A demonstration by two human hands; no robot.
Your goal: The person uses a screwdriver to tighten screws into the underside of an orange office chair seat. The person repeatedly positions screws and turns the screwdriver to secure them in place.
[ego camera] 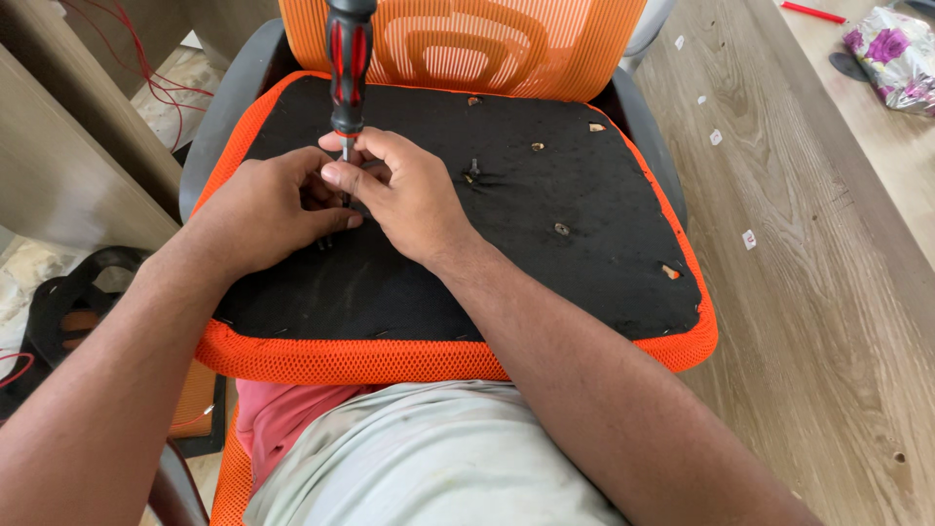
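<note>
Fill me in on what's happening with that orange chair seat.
A person has an upturned chair seat, black underneath with an orange mesh edge, resting across their lap. Both hands meet near its left side: the left hand and the right hand pinch the lower shaft of a red-and-black screwdriver that stands upright on the black underside. Several other small fittings dot the panel. The orange mesh backrest lies beyond, on a wooden floor.

From my feed I see one package: a crinkled wrapper (pixel 891 54) with purple flowers on a pale ground, lying at the floor's top right corner. Four small white square labels (pixel 749 239) dot the wooden floor right of the seat.
</note>
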